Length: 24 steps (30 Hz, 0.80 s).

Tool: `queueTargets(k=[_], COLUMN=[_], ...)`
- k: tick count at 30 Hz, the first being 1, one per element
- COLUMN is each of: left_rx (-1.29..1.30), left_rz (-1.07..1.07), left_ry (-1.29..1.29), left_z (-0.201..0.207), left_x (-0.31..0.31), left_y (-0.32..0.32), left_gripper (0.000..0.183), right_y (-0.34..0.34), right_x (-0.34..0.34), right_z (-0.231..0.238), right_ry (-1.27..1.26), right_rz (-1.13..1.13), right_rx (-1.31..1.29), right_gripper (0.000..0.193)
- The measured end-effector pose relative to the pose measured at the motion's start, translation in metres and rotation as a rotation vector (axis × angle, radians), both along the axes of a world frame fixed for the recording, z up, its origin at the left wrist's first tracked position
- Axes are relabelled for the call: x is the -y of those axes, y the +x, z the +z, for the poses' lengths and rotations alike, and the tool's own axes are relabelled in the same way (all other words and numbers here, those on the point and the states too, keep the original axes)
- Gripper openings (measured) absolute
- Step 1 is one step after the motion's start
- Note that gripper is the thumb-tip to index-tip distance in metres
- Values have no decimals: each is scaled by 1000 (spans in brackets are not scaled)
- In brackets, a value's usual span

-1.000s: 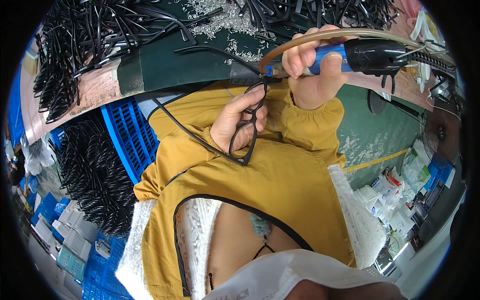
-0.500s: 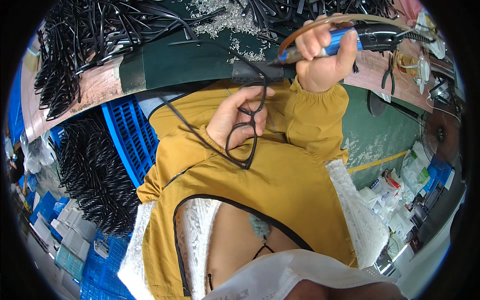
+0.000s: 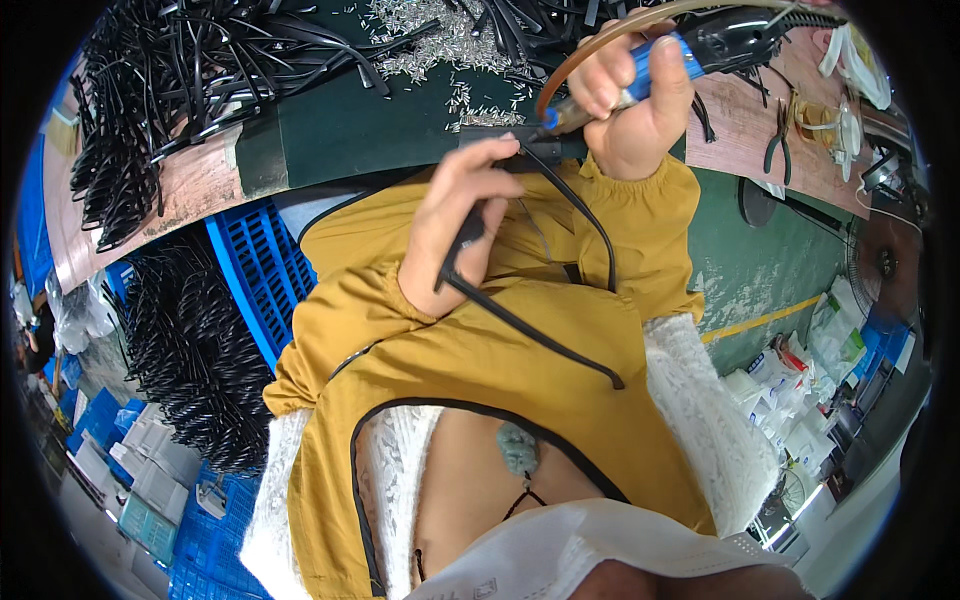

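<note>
A black eyeglass frame (image 3: 530, 340) is in my left hand (image 3: 452, 215), whose fingers are closed round it and hide most of its front. One temple slants down to the right over my lap; the other curves from the fingertips down towards my right sleeve. My right hand (image 3: 635, 105) is wrapped round a blue and black power screwdriver (image 3: 695, 50) with a brown hose. Its tip points left, close to my left fingertips and the frame's hinge end. Beneath them is a dark block (image 3: 475, 134) at the table's front edge.
Small metal pins or screws (image 3: 425, 50) lie scattered on the dark green mat (image 3: 340, 130). Black temples and frames (image 3: 210, 70) are heaped at the far left. Pliers (image 3: 777, 145) lie on the right. A blue crate (image 3: 262, 265) holding many black frames (image 3: 190, 360) stands at my left.
The eyeglass frame has been turned over, its temples now reaching to the right. My left hand has risen towards the block, and the screwdriver has shifted slightly left and up.
</note>
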<state>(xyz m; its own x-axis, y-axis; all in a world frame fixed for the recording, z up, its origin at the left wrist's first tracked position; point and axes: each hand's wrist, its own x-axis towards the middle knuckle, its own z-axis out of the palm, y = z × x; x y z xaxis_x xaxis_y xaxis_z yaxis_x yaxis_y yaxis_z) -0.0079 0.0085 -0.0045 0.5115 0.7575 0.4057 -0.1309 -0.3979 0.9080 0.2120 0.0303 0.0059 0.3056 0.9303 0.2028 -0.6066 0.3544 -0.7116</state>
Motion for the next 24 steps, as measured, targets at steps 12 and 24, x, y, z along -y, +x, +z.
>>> queueTargets(k=[12, 24], left_rx=[41, -60], left_rz=[62, 290], left_ry=[-149, -66], left_z=[-21, 3], left_x=[17, -7], left_y=[-4, -57], left_gripper=[20, 9], right_y=[-18, 9], right_x=[-17, -6], right_z=[9, 0], right_ry=[6, -116], right_rz=[28, -3], right_rx=[33, -105], right_gripper=[18, 30])
